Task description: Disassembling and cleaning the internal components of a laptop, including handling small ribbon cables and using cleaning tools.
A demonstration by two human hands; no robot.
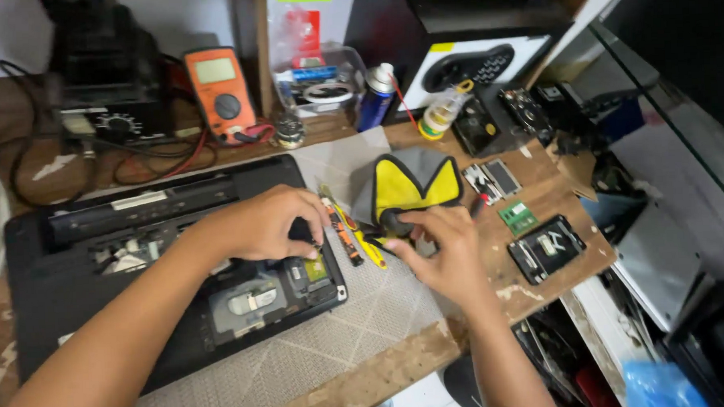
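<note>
An opened black laptop base (pixel 75 270) lies upside down on a grey mat (pixel 358 324), its inner compartments exposed. My left hand (pixel 262 223) rests on the laptop's right part, fingertips pinching something small next to a green circuit module (pixel 316 268). My right hand (pixel 444 253) hovers just right of the laptop and grips a screwdriver by its round black handle (pixel 393 221), with its yellow shaft pointing towards the left hand. A yellow and grey pouch (pixel 409 182) lies open behind the right hand.
An orange multimeter (pixel 220 92), a black power unit (pixel 105 72), a spray can (pixel 377 95) and a small bottle (pixel 439 112) stand at the back. A hard drive (pixel 546 247), a green memory stick (pixel 518 216) and small parts lie right. The table edge drops off at right.
</note>
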